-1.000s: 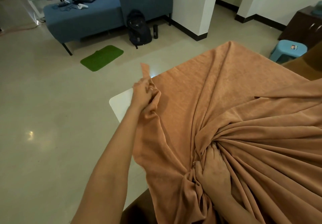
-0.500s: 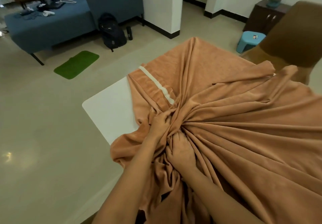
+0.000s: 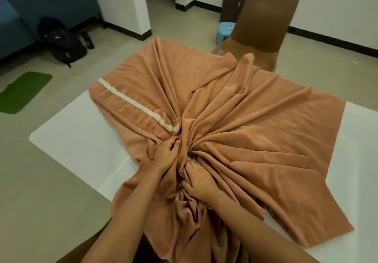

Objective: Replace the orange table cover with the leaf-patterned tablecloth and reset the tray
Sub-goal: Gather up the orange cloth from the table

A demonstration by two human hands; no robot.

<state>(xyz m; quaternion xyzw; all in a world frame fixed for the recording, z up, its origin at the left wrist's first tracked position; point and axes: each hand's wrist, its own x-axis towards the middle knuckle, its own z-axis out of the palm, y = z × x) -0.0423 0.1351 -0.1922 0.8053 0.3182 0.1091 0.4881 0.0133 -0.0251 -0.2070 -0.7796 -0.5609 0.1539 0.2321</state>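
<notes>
My left hand (image 3: 167, 152) and right hand (image 3: 200, 178) each clutch a fistful of the orange cover (image 3: 255, 140), side by side near my edge of the white tabletop (image 3: 81, 138), folds fanning outward from them. Best to gather it hand over hand toward me, so the far corners by the brown chair (image 3: 263, 27) slide in without snagging.

right hand (image 3: 201, 178): fingers sunk in folds of orange cover (image 3: 255, 140), tips unseen | left hand (image 3: 166, 153): grip partly hidden by folds | counter (image 3: 81, 140): middle hidden beneath cover, 3 o'clock corner cut by edge | chair (image 3: 263, 23), 1 o'clock: lower part hidden behind cover | blue stool (image 3: 224, 32): item on top too small to tell | sofa (image 3: 12, 27), 10 o'clock: cropped
</notes>
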